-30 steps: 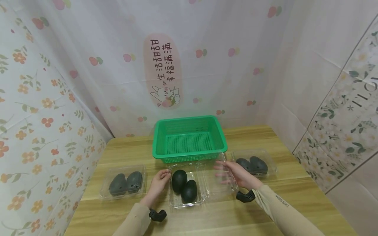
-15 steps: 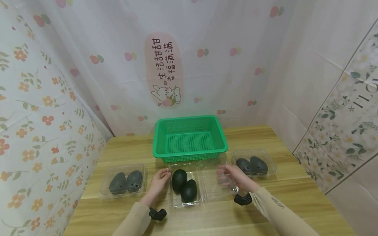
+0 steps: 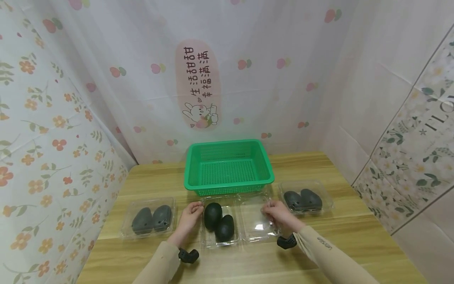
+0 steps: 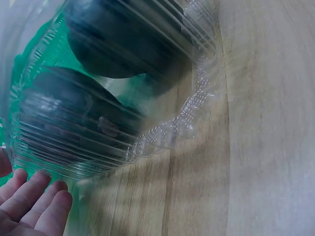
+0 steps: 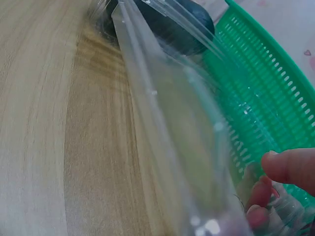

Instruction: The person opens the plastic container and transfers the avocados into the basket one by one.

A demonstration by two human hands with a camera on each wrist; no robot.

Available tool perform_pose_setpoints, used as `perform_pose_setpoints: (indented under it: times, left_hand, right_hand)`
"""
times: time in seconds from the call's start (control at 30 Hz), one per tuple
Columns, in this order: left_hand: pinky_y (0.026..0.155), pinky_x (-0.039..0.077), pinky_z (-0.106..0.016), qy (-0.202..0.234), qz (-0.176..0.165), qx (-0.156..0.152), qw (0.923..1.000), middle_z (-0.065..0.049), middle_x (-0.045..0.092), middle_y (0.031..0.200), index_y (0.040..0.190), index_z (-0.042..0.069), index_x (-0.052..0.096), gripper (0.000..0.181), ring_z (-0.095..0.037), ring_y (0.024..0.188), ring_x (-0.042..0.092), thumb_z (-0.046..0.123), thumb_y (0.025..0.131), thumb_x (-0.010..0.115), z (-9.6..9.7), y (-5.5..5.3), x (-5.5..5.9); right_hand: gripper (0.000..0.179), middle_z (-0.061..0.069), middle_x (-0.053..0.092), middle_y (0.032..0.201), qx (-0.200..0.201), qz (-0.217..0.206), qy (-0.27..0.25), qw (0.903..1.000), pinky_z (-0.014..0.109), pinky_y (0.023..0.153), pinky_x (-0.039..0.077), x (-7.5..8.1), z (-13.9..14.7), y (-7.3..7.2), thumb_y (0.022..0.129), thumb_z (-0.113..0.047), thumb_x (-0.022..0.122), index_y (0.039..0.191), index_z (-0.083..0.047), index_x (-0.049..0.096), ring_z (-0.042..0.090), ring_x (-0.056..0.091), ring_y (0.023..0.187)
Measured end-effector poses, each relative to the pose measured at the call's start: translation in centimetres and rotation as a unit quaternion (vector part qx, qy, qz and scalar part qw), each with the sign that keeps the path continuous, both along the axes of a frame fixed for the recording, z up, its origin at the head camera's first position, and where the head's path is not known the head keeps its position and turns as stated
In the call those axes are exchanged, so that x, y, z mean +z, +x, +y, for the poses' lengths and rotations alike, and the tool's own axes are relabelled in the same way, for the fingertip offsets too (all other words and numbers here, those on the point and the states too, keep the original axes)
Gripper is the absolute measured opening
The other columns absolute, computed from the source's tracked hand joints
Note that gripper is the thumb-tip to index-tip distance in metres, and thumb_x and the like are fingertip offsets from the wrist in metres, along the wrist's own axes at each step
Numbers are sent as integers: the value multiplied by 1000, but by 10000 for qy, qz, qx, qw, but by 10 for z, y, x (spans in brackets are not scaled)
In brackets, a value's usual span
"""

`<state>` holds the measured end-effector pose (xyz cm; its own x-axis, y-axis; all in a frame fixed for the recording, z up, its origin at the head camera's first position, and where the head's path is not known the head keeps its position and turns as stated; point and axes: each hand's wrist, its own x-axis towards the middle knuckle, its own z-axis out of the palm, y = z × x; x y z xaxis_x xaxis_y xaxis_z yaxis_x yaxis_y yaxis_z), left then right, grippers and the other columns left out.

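A clear plastic clamshell container [image 3: 220, 243] lies opened out on the table, holding two dark green avocados [image 3: 213, 216] in its base. The person's left hand [image 3: 189, 217] pinches the base's left rim; in the left wrist view its fingertips [image 4: 42, 194] lie against the ribbed wall. Folded out to the right is the clear lid [image 3: 253, 221], whose right edge the right hand [image 3: 280, 214] grips. In the right wrist view the thumb [image 5: 290, 167] is on the near side, and fingers show through the plastic.
Behind the container stands a green plastic basket [image 3: 228, 185], with nothing in it. A closed clear container with two avocados [image 3: 151, 219] sits at the left, and another such pair of avocados [image 3: 302, 199] at the right. Patterned curtains [image 3: 269, 98] surround the wooden table [image 3: 241, 272].
The right hand has moved left and its spread fingers have curled in at the lid's edge. The lid has tilted with it. Container and avocados have shifted slightly left; the left hand stays at the rim.
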<state>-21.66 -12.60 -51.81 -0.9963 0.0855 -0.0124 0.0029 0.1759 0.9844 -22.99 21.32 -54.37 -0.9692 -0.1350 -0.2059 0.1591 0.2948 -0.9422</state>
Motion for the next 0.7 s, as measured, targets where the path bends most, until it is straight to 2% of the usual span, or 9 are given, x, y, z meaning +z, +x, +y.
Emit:
perform_pose_setpoints:
  times: [0.2, 0.33, 0.47, 0.53, 0.63, 0.7]
  left_hand:
    - [86, 50, -36, -3, -22, -7, 10000, -37, 55, 118, 121, -21, 49, 31, -44, 111, 54, 1, 99, 50, -1, -3, -3]
    - [84, 51, -36, 51, 23, -2, 10000, -37, 55, 117, 120, -21, 49, 31, -44, 110, 54, 2, 98, 51, -4, -13, -17]
    - [85, 51, -35, -38, 66, 45, 10000, -35, 57, 118, 122, -19, 50, 34, -42, 111, 56, 5, 99, 53, -6, -21, -34]
    - [86, 51, -35, -78, 65, 81, 9999, -33, 57, 119, 123, -18, 50, 35, -40, 111, 56, 7, 99, 54, -6, -23, -37]
    - [87, 51, -35, -59, 51, 107, 9999, -32, 58, 119, 124, -17, 50, 36, -39, 111, 56, 8, 99, 54, -6, -24, -38]
    - [86, 51, -35, -38, 40, 111, 9999, -32, 58, 119, 124, -17, 50, 36, -39, 111, 56, 9, 99, 54, -6, -25, -37]
  right_hand:
    - [10, 2, 47, 54, -244, 17, 252, 9994, 25, 41, 41, -4, -5, -1, 86, -8, 65, 82, 1, 62, 12, 44, 44]
    - [13, 4, 49, 53, -402, 122, 762, 9962, 25, 39, 41, -6, -8, -2, 86, -10, 67, 87, 2, 64, 12, 44, 40]
    - [34, 7, 56, 64, -590, 333, 1237, 9900, 25, 42, 41, -8, -10, -4, 83, -13, 71, 106, 10, 62, 11, 42, 39]
    - [45, 11, 60, 70, -626, 386, 1428, 9870, 26, 44, 43, -8, -11, -5, 82, -15, 72, 114, 14, 59, 11, 41, 40]
    - [49, 12, 65, 84, -643, 548, 1771, 9806, 25, 52, 45, -7, -11, -6, 79, -17, 74, 113, 15, 59, 11, 45, 51]
    - [44, 10, 63, 82, -636, 555, 1917, 9778, 26, 53, 43, -7, -12, -7, 78, -18, 75, 106, 13, 62, 14, 45, 56]
